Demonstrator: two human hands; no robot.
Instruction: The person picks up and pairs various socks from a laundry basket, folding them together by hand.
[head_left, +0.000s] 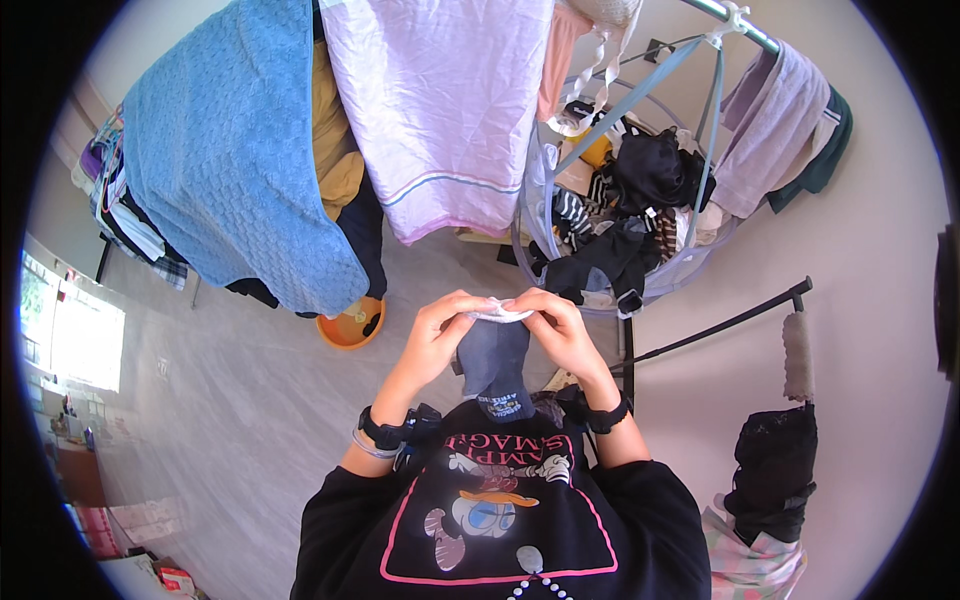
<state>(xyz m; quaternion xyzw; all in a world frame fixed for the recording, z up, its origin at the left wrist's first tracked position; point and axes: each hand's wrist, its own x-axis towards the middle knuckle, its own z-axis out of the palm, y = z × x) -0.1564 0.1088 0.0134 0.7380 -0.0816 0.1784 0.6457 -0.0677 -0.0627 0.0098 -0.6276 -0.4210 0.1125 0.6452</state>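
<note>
A dark grey-blue sock (495, 352) hangs in front of my chest, its lower end bearing writing. Along its top edge runs a white band of fabric (501, 313); whether this is part of the same sock or a second piece, I cannot tell. My left hand (441, 330) pinches the white fabric at its left end between thumb and fingers. At the right end my right hand (556, 322) grips it the same way, so the band is stretched between both hands.
Ahead right hangs a mesh basket (532, 217) heaped with dark and striped clothes (600, 195). A blue towel (240, 150) and a pale pink towel (450, 112) hang ahead. An orange basin (352, 330) sits on the floor. A black rod (720, 330) juts out at right.
</note>
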